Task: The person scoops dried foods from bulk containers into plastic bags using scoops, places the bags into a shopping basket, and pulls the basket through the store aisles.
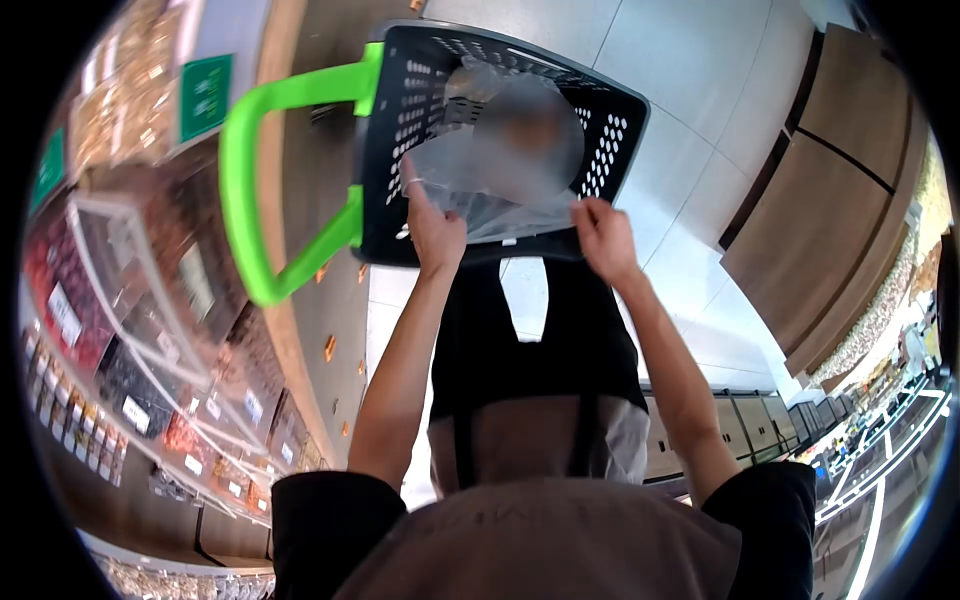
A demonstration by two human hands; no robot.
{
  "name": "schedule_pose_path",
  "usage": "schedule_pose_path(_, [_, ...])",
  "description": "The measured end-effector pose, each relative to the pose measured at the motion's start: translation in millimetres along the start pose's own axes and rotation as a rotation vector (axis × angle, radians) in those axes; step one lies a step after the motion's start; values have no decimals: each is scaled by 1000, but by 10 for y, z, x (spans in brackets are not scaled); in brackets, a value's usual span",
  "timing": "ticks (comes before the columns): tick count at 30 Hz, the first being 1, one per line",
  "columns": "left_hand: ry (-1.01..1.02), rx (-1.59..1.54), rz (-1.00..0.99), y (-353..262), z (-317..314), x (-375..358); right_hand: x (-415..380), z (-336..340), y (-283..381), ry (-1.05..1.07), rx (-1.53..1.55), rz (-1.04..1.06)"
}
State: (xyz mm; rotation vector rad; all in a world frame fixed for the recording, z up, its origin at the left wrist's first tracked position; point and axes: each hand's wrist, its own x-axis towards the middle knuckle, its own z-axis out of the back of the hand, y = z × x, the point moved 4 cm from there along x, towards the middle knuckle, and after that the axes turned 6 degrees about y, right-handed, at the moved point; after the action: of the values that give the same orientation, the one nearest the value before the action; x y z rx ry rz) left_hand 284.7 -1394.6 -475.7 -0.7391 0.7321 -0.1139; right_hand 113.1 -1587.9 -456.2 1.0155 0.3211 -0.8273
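A clear plastic bag (500, 214) is stretched between my two hands over the near side of a black shopping basket (385, 225). My left hand (437, 232) is closed on the bag's left edge, with the index finger extended upward along the basket wall. At the bag's right corner, my right hand (605, 240) pinches the plastic near the basket rim. More crumpled clear plastic lies inside the basket. A round blurred patch covers the middle of the contents, so what is under it cannot be made out.
The basket's bright green handle (240, 190) sticks out to the left, toward a wooden shelf edge (305, 400). Clear bins (150, 290) of packaged goods with price tags line the left. Brown cabinets (825, 200) stand at right on the pale tiled floor (690, 70).
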Motion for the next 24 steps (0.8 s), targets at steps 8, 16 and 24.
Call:
schedule_pose_path(8, [-53,-455,-265,-1377,1071,-1314,-678,905,1293,-108,477,24])
schedule_pose_path(16, [-199,-875,-511,-2453,1821,-2719,-1442,1035,1485,73,998,407])
schedule_pose_path(24, [-234,-879,-683,-2574,1425,-4036,-1875,562,1049,130,380,769])
